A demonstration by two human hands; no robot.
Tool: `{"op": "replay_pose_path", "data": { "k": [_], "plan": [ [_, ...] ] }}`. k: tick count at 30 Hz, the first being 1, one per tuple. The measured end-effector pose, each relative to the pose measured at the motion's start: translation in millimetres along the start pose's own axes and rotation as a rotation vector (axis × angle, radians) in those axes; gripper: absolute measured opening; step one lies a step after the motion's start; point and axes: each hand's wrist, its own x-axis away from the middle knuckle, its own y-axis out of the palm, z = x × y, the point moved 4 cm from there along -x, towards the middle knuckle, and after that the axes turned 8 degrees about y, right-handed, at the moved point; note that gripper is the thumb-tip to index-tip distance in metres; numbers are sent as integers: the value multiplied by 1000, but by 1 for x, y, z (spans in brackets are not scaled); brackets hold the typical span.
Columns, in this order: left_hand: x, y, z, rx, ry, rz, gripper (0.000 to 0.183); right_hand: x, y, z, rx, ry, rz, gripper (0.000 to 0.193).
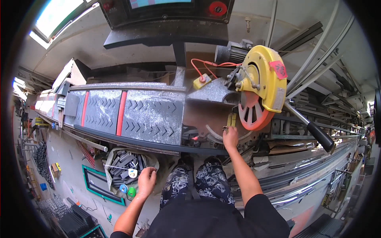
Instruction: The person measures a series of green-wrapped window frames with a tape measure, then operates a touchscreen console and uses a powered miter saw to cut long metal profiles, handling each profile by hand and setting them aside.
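My right hand (230, 138) reaches forward over the saw bed, its fingers closed at the near end of a yellow piece with two short parallel bars (231, 119). Just beyond stands the yellow-guarded cut-off saw (264, 77), its orange lower guard (254, 115) close to the hand. My left hand (147, 181) hangs low at the left, fingers curled; what it holds, if anything, is hidden. Right beside it shows a white tape measure (133, 173) with its blade pulled out leftward; whether the hand touches it I cannot tell.
A grey feed table (152, 115) with red strips runs left. Beneath it a bag of dark offcuts (125, 164) stands near blue (123, 188) and green (131, 192) round items and a green-edged frame (93, 186). The saw's black-gripped lever (320, 137) juts right above stacked profiles (301, 170).
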Motion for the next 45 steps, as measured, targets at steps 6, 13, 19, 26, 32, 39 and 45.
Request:
{"op": "replay_pose_path", "data": {
  "k": [6, 13, 19, 26, 32, 39, 45],
  "plan": [
    [-20, 25, 23, 37, 31, -21, 15, -6, 30, -21, 167, 109, -54, 46],
    [-23, 104, 94, 82, 168, -197, 16, 24, -25, -17, -266, -379, -249, 22],
    [-17, 139, 112, -14, 169, -161, 16, -154, -115, 216, 340, -37, 234, 32],
    [1, 164, 128, -78, 96, -222, 19, -260, -118, 339, 354, -56, -227, 41],
    [20, 178, 122, -52, 64, -227, 18, -247, -139, 268, 338, 40, -431, 45],
    [3, 175, 96, -42, 80, -308, 19, -221, -83, 300, 469, -38, -178, 29],
    [-22, 156, 60, -40, 124, -303, 18, -150, -41, 186, 604, -727, 307, 20]
  ]
}}
